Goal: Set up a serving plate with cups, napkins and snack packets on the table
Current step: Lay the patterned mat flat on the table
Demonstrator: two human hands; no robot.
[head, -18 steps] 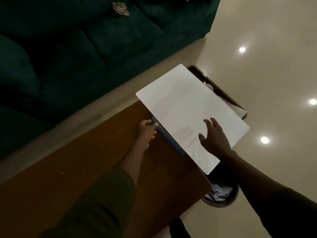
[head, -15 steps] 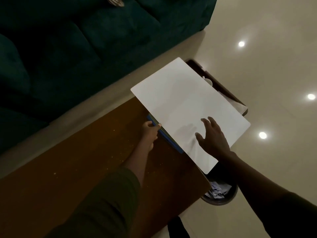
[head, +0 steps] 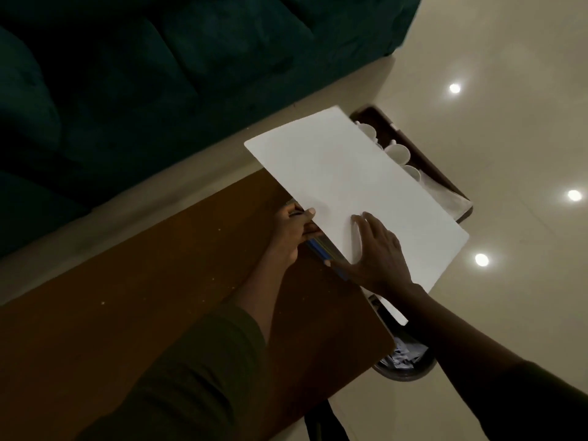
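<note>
A flat white rectangular serving plate (head: 350, 179) sticks out over the far end of the brown wooden table (head: 159, 281). My left hand (head: 291, 230) grips its left edge, thumb on top. My right hand (head: 378, 253) lies on the plate's near part, fingers spread on top and thumb along the near edge. A blue striped flat thing (head: 321, 249), perhaps a packet, shows under that edge between my hands. Behind the plate, white cups (head: 397, 151) and white napkins (head: 451, 202) sit in a dark brown tray (head: 426, 160), partly hidden.
A dark green sofa (head: 159, 74) runs along the far side of the table. A round waste bin (head: 404, 361) with crumpled paper stands on the glossy floor below the table's end. Ceiling lights reflect in the floor tiles on the right.
My right hand has come down from above the plate onto it. My left hand has closed on the plate's edge. The plate has shifted left, uncovering more of the cups.
</note>
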